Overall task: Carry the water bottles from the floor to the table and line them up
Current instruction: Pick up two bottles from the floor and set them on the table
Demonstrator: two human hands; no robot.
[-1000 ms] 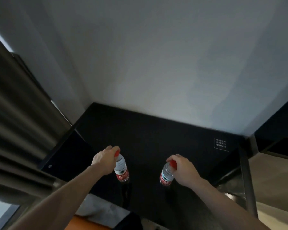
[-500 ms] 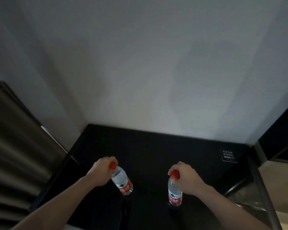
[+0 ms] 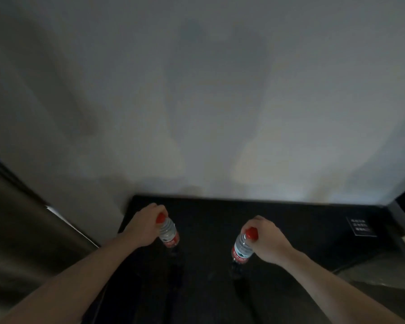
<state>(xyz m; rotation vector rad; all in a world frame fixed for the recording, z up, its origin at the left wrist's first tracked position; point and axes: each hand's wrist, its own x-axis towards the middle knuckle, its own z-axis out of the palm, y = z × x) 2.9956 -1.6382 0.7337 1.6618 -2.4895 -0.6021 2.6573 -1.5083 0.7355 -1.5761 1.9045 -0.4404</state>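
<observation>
Curtain [image 3: 21, 242] hangs at the lower left. The left hand [image 3: 147, 224] has fingers wrapped round the left bottle [image 3: 168, 235] by its red cap. Lower middle, the right hand [image 3: 267, 242] grips the right bottle [image 3: 242, 250]. Both bottles have moved farther over the dark surface [image 3: 302, 230], so they look ready to set down.

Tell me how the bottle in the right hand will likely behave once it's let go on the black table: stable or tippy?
Probably a bit tippy: the right-hand bottle is tall and narrow, and the right hand grips it only at the red cap, so it hangs slightly tilted. It looks filled, so likely hefty for its size. If knocked over, its round body would probably roll on the smooth table.
</observation>
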